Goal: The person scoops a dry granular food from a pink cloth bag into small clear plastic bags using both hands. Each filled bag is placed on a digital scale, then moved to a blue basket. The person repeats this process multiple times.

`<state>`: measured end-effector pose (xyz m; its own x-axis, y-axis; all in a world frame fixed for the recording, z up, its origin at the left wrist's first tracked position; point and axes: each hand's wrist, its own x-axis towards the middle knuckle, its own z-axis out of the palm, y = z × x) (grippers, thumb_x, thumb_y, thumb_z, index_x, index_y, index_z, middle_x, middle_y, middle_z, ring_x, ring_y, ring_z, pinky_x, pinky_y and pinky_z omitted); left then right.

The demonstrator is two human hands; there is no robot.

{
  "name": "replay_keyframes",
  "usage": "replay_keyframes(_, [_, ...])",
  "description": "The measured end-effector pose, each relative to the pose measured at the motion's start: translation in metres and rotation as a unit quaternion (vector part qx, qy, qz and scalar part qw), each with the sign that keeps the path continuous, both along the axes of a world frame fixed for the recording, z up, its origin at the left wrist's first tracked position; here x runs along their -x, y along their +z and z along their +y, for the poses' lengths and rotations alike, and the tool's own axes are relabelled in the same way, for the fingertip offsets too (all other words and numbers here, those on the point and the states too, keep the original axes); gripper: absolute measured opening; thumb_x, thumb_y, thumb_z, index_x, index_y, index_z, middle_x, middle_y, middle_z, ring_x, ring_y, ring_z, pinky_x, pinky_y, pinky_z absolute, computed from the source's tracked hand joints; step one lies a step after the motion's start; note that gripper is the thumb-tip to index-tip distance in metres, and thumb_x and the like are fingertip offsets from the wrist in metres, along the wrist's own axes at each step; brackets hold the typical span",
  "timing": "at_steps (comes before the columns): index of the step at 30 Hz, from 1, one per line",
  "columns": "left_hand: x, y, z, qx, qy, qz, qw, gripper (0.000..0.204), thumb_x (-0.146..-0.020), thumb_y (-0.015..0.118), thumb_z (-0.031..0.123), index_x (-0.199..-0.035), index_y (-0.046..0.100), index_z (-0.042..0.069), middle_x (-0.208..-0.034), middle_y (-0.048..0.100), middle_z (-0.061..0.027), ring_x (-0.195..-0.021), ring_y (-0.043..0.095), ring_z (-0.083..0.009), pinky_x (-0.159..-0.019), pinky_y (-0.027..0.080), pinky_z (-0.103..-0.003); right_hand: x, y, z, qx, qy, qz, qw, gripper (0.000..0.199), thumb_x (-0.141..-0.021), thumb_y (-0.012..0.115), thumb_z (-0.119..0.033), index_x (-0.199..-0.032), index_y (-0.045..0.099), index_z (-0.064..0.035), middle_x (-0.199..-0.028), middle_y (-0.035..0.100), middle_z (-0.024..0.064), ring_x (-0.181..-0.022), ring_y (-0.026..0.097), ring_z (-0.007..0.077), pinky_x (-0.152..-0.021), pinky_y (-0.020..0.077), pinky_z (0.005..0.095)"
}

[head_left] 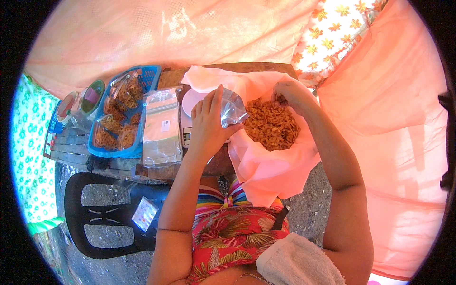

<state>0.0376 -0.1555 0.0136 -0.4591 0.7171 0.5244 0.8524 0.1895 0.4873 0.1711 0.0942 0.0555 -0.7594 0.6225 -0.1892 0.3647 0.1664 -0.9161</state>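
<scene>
My left hand (209, 114) grips a clear plastic pouch (231, 108), its mouth turned toward a heap of brown, crisp-looking chips (270, 127). The chips lie in a pink cloth or sheet (268, 173) that drapes over the table's front edge. At the far right edge of the heap is my right hand (293, 96), fingers bent and drawn together; what they hold, if anything, is hidden. Partly behind my left hand is a kitchen scale (186, 137) with a round pale plate (191, 99).
Left of the scale lies a stack of flat clear pouches (159, 111). Beside it, a blue plastic basket (114, 154) holds several filled bags (110, 124). Round tubs (91, 96) stand at the far left. A black plastic chair (76, 218) carries a small packet (145, 213). Pink sheeting (389, 142) hangs at right.
</scene>
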Motion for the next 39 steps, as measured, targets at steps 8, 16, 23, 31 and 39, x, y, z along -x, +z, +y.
replay_keyframes(8, [0.0,0.0,0.0,-0.003,0.004,0.014,1.0,0.115,-0.063,0.091,0.036,-0.154,0.028,0.005,-0.141,0.048,-0.0196,-0.128,0.047,-0.0398,-0.105,0.038,-0.052,-0.002,-0.006,0.013,-0.158,0.072,-0.065,0.983,0.011,-0.09,0.054,-0.002,-0.094,0.063,0.003,-0.087,0.068,0.012,-0.083,0.066,0.0183,-0.066,0.0519,0.0289])
replay_keyframes(16, [-0.001,-0.003,0.0,-0.012,-0.007,0.015,1.0,0.114,-0.063,0.09,0.036,-0.154,0.028,0.005,-0.14,0.048,-0.0228,-0.128,0.046,-0.0415,-0.106,0.036,-0.054,-0.024,-0.022,-0.005,-0.326,0.232,-0.214,0.891,0.024,-0.086,0.071,-0.011,-0.109,0.071,-0.0043,-0.102,0.071,0.0113,-0.097,0.065,0.0219,-0.085,0.0496,0.0362])
replay_keyframes(23, [-0.004,-0.003,-0.001,0.001,-0.021,-0.007,1.0,0.112,-0.065,0.089,0.037,-0.153,0.028,0.005,-0.143,0.045,-0.0231,-0.13,0.044,-0.0414,-0.108,0.034,-0.054,-0.035,-0.055,-0.004,-0.335,0.233,-0.247,0.879,0.023,-0.084,0.073,-0.014,-0.105,0.072,-0.0051,-0.097,0.07,0.0091,-0.095,0.062,0.0191,-0.083,0.0483,0.035])
replay_keyframes(31, [-0.004,-0.002,-0.002,0.003,-0.023,-0.004,1.0,0.113,-0.065,0.089,0.036,-0.154,0.027,0.006,-0.143,0.045,-0.0222,-0.132,0.043,-0.0413,-0.109,0.033,-0.054,-0.033,-0.015,0.022,-0.243,0.256,-0.249,0.902,0.02,-0.086,0.067,-0.012,-0.104,0.075,-0.0081,-0.096,0.074,0.0083,-0.09,0.067,0.0213,-0.087,0.0519,0.0359])
replay_keyframes(39, [-0.007,-0.002,0.0,0.004,-0.012,-0.003,1.0,0.112,-0.064,0.09,0.033,-0.153,0.029,0.006,-0.141,0.046,-0.0207,-0.129,0.045,-0.0403,-0.108,0.035,-0.053,-0.033,-0.033,0.013,-0.352,0.177,-0.215,0.894,0.024,-0.084,0.065,-0.004,-0.106,0.074,-0.0049,-0.094,0.073,0.011,-0.089,0.067,0.0228,-0.082,0.0509,0.0353])
